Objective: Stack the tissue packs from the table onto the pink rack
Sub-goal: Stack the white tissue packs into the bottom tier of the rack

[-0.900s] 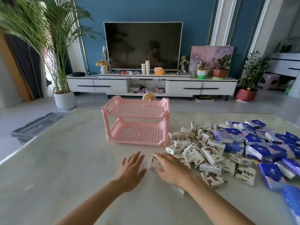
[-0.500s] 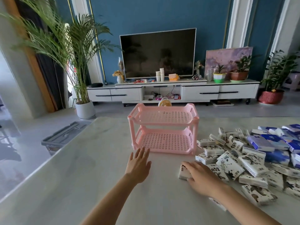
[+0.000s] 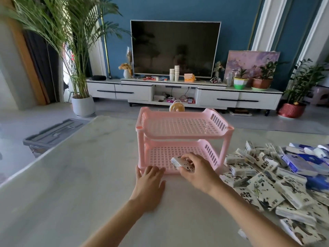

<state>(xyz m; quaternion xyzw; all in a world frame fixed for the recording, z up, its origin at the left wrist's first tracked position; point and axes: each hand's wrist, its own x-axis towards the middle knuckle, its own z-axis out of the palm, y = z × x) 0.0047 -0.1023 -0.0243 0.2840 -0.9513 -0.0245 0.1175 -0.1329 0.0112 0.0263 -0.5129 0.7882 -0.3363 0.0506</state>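
Right hand (image 3: pixel 197 172) grips tissue pack (image 3: pixel 179 162) at pink rack (image 3: pixel 183 129); left hand (image 3: pixel 149 186) flat on table (image 3: pixel 85 175); print unreadable.

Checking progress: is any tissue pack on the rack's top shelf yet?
No, the top shelf of the pink rack holds no pack.

Tissue packs (image 3: pixel 263 189) run off the right edge, their print blurred.

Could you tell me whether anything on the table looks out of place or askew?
The tissue packs lie in a jumbled heap right of the pink rack, tilted and overlapping; nothing looks damaged.
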